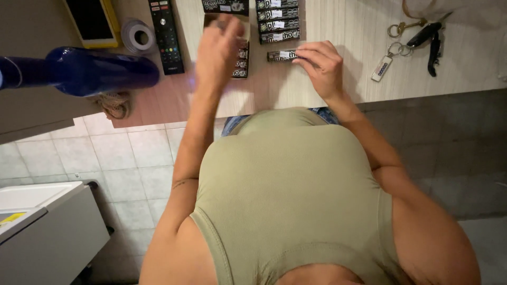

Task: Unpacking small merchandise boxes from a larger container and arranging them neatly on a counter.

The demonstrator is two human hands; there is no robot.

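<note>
Candy rolls first: I count four dark ones stacked in a column (278, 20) on the table (338, 79), and a fifth roll (280, 55) pinched by my right hand (321, 67). My left hand (217, 45) is blurred above an open box (240, 59); its grip I cannot tell.

Both arms outstretched, left hand (217, 50) raised, blurred, fingers curled; right hand (322, 66) lower, palm down, fingertips pinched.
</note>
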